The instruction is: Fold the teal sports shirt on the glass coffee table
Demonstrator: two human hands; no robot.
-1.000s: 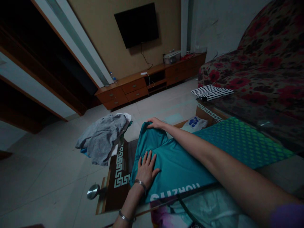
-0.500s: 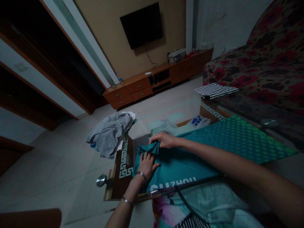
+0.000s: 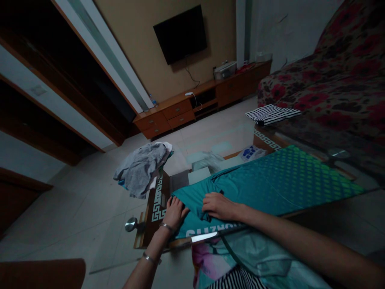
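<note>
Head view shows you a glass table (image 3: 183,178) carrying a teal shirt (image 3: 264,180), spread from the near left corner toward the far right edge, its white lettering at the near edge. Beyond the table stand a floral sofa (image 3: 331,80) with a striped cloth (image 3: 272,114) on it and, against the wall, a wooden cabinet (image 3: 186,112) under a TV (image 3: 180,34). Grey clothes (image 3: 141,168) are heaped at the table's far left corner. Your right hand (image 3: 218,205) lies on a bunched fold of the shirt, fingers curled onto the cloth. Your left hand (image 3: 174,210) presses the shirt's left edge beside it, fingers bent; whether it pinches the cloth you cannot tell.
</note>
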